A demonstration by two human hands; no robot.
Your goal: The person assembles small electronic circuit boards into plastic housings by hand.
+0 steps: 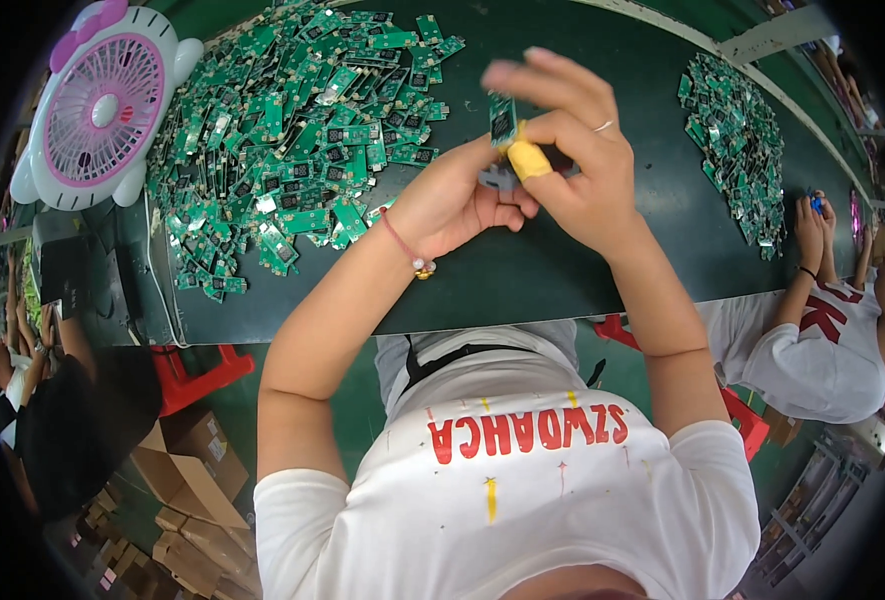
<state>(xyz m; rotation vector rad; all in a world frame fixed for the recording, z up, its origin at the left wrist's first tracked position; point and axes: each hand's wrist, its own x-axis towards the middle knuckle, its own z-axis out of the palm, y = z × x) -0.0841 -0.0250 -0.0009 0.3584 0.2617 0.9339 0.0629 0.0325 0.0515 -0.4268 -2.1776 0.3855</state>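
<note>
One green board (502,120) up between both hands over the table (442,290), mid-handling as I judged it

From my end of the feed: board stood nearly upright, just above a yellow piece (529,160) and a grey piece (499,180); left hand (452,200) had its fingers curled beside the grey piece, firm grip or not I couldn't tell; right hand (587,175) had its thumb side bent in at the yellow piece, pinch unclear, other fingers stretched out past the board, tips blurred; big heap of boards (292,130) lay left, smaller heap (732,150) well apart on the right; next move, I reckoned, called for a steady board and clear fingertips
</note>
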